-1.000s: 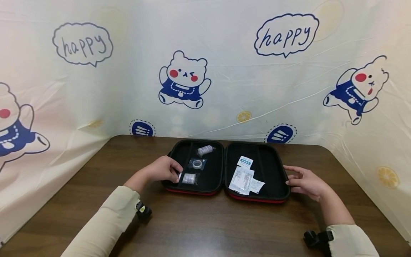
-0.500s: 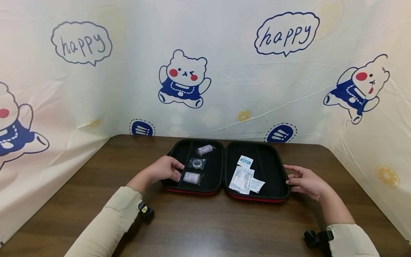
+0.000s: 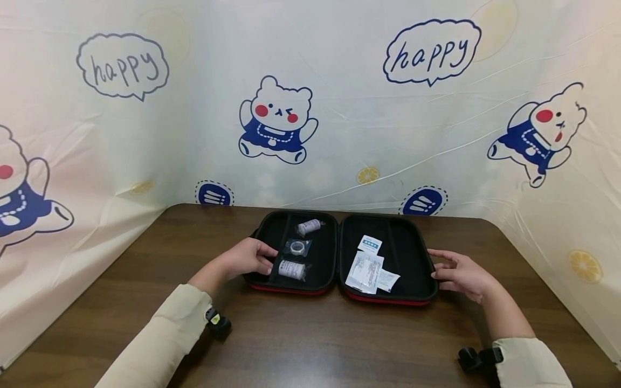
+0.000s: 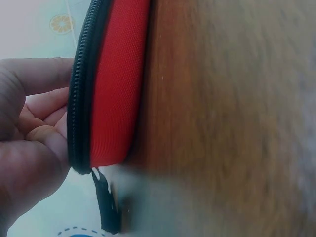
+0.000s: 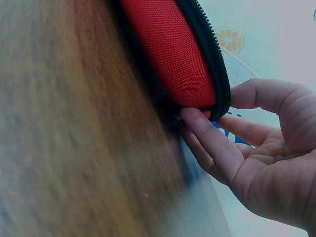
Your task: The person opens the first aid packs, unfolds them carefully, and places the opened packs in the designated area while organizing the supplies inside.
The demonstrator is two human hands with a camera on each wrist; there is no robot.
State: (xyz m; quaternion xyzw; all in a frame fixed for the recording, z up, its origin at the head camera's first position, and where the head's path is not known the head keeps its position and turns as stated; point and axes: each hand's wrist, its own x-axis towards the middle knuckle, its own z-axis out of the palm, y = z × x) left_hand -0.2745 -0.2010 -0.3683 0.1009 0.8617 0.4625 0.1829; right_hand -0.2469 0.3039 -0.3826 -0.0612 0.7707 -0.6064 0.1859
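A zip case, black inside and red outside, lies unfolded on the table. My left hand reaches over its left rim, fingers loosely bent beside a plastic-wrapped white bandage roll, apart from it. A wrapped tape roll and another wrapped white roll lie farther back in that half. My right hand holds the case's right edge; the right wrist view has its fingers against the red side and at the zip rim. Several white packets lie in the right half.
The brown wooden table extends around the case, with bare wood in front. A printed cloth hangs behind and at both sides. A dark zip pull dangles from the case's corner in the left wrist view.
The front bandage roll has shifted a little to the right in the left half, out of my left fingers. My right hand and the case stay where they were.
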